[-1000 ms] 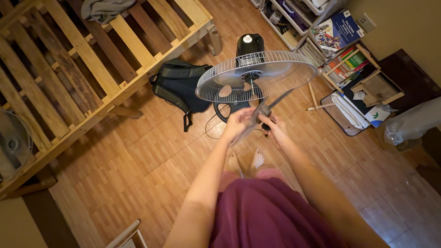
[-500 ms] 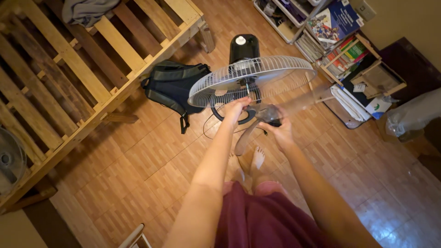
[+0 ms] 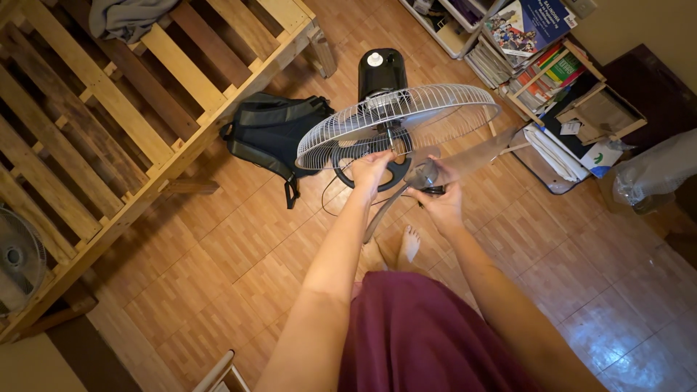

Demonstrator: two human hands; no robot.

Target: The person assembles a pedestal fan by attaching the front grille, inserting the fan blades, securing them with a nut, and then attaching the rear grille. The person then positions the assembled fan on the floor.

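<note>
A stand fan with a white wire rear guard (image 3: 406,116) and black motor housing (image 3: 380,71) stands on the wood floor in front of me. My right hand (image 3: 438,197) holds a clear fan blade (image 3: 465,161) by its dark hub, just below the guard's front edge. My left hand (image 3: 370,171) is up at the guard's middle, fingertips at the motor shaft (image 3: 390,135); whether it grips the shaft or the guard is hard to tell. The fan's round black base (image 3: 367,173) shows under the left hand. My bare feet are below.
A slatted wooden bed frame (image 3: 123,109) fills the left. A black backpack (image 3: 272,131) lies by its corner. Bookshelves (image 3: 537,65) with books and a plastic-wrapped bundle (image 3: 653,178) sit on the right. Another fan guard (image 3: 18,254) lies at the far left.
A second ago both hands held the blade together. My left hand has let go and risen to the guard's middle, while my right hand keeps the blade, now tilted up toward the guard.
</note>
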